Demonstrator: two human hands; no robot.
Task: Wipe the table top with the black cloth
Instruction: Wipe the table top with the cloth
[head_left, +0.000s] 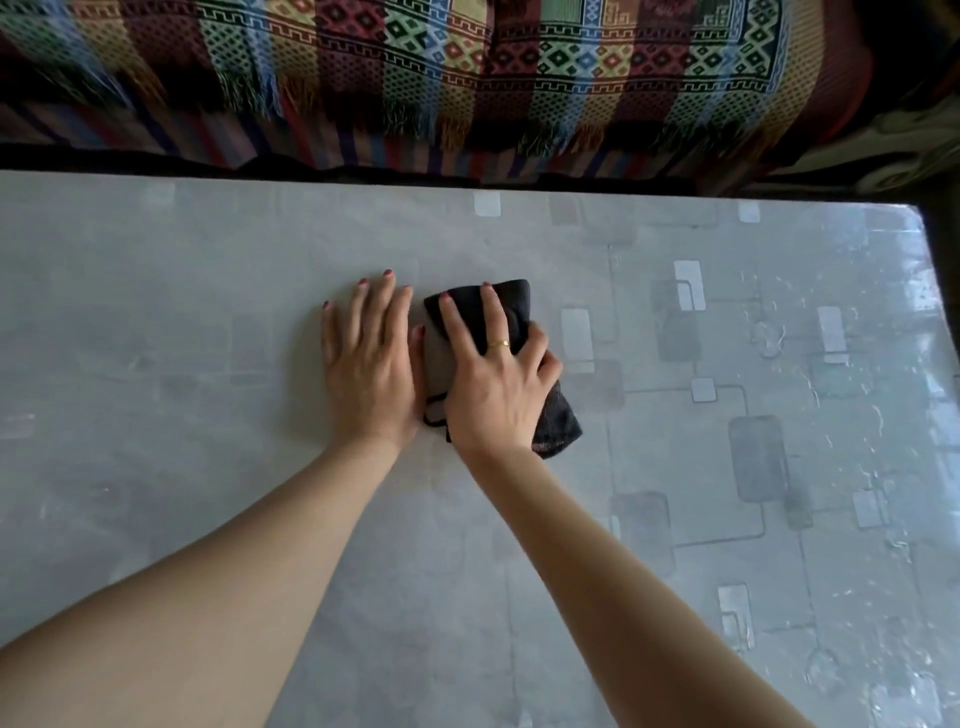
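While both arms reach out over the grey patterned surface (208, 312), the right hand (498, 374) lies flat on top of the black cloth (511, 306), palm down, fingers spread and pressing rather than curled around it. That cloth is bunched into a long folded strip under the hand: one end pokes out beyond the fingertips toward the far edge, the other end sticks out beside the wrist, on the side toward the right edge. A thin gold ring (500, 344) shows on one finger. And the left hand (371, 364) is right alongside, flat and released on the bare surface, gripping nothing, its thumb just touching the near side of the cloth. Both hands sit close together around the middle of the surface, nearer the far edge than the near one. Over toward the right edge the covering glints with light and shows pale and dark rounded rectangles. Beyond the far edge hangs a fringed woven blanket (415, 62) in many colours.
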